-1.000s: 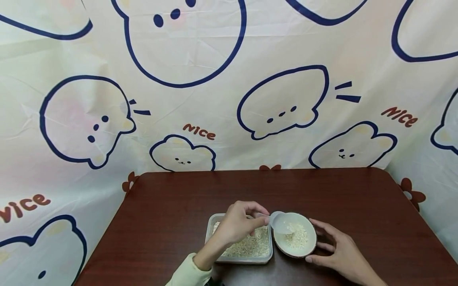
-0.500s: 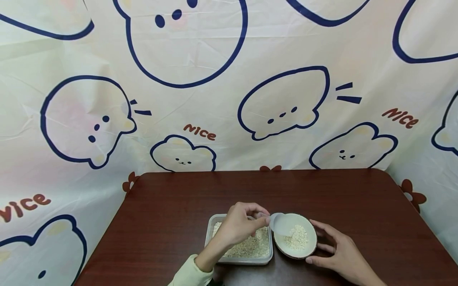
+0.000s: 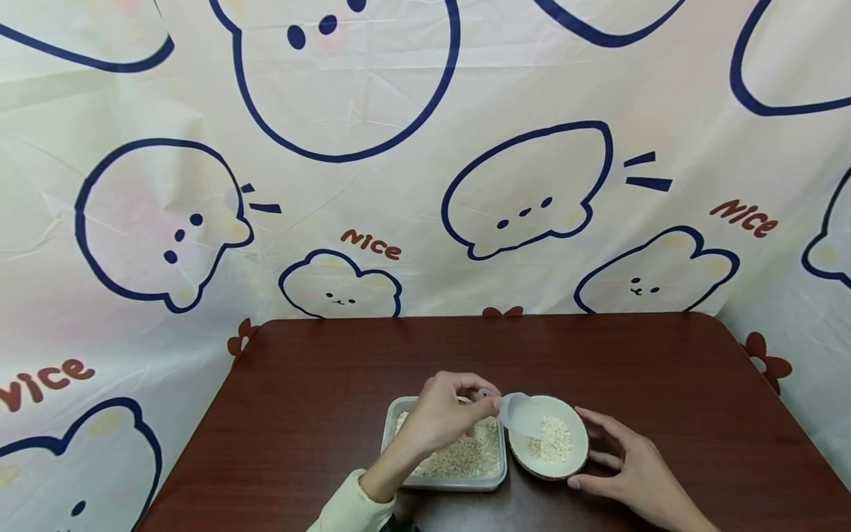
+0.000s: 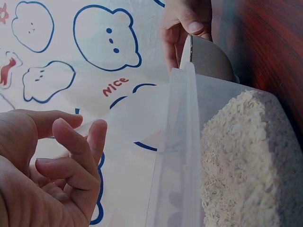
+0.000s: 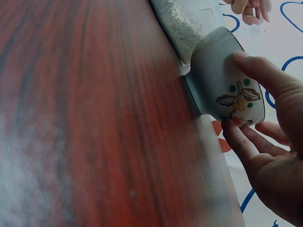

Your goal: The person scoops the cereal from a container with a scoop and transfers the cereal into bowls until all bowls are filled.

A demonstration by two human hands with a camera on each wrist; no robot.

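Left hand (image 3: 447,417) is pinching a translucent plastic scoop (image 3: 524,416) over a round white ceramic bowl (image 3: 579,448); right hand (image 3: 631,462) is gripping that bowl, well off the counter's far edge (image 3: 492,325).

Curtained-off table spot, home vs. studio unclear: creased off-white sheet (image 3: 372,192) w/ navy cartoon outlines (image 3: 78,222) hangs beyond L hand (image 3: 444,420) & R hand (image 3: 631,462), + both sides. Dark red-brown wood-grain table (image 3: 372,355) under both; clear rectangular plastic tub (image 3: 459,485) of pale grain (image 3: 465,462) below L hand looks domestic.

dark red-brown table (image 3: 319,377), pale cloth (image 3: 412,192) hanging behind, blue-outlined cartoon faces (image 3: 156,222), red-brown "nice" lettering (image 3: 370,244), red-brown flowers (image 3: 774,366)
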